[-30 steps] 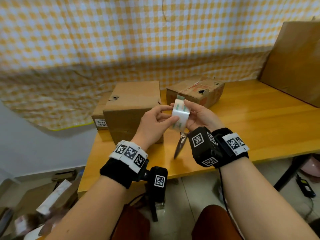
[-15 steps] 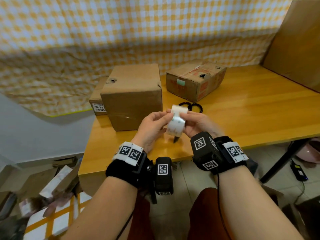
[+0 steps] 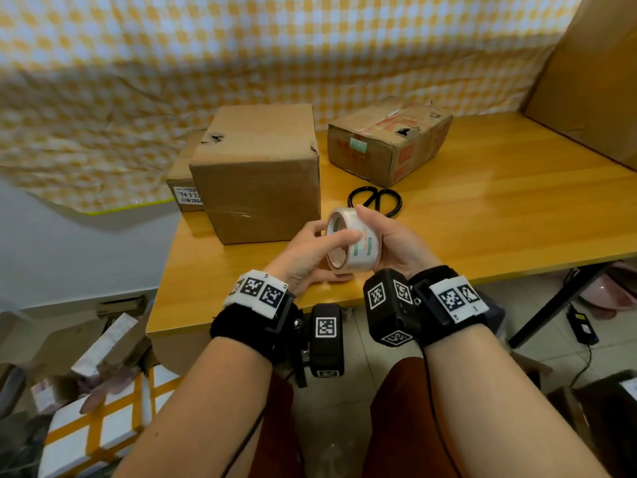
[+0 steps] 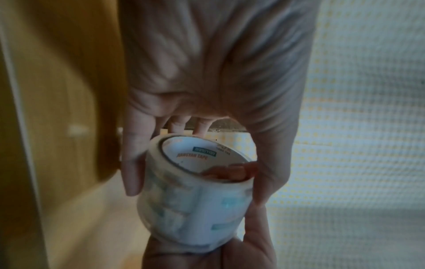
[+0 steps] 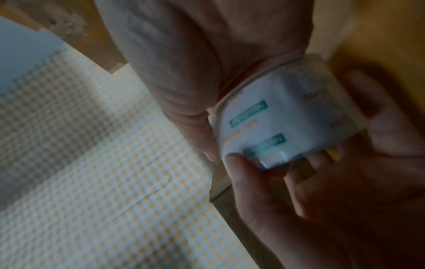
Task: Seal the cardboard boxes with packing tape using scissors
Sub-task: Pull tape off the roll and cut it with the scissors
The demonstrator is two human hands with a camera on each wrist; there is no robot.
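Both hands hold a roll of clear packing tape (image 3: 355, 241) over the near part of the wooden table (image 3: 482, 219). My left hand (image 3: 331, 236) grips its left rim, thumb laid across the outer face. My right hand (image 3: 382, 239) cups the right side, thumb on top. The left wrist view shows the roll (image 4: 195, 191) with its printed core facing the camera. The right wrist view shows it (image 5: 282, 116) blurred. Black scissors (image 3: 375, 201) lie on the table just behind the hands, blades hidden. A plain cardboard box (image 3: 258, 167) stands at the left and a printed, torn box (image 3: 386, 139) behind.
A smaller labelled box (image 3: 182, 181) sits behind the plain box at the table's left edge. A large cardboard sheet (image 3: 593, 74) leans at the far right. A checked cloth (image 3: 275, 46) hangs behind the table. Boxes and clutter (image 3: 96, 391) lie on the floor, lower left.
Both hands have turned the tape roll from edge-on until its open core shows at the left. They have come lower and nearer the table's front edge. The scissors' handles now show behind them.
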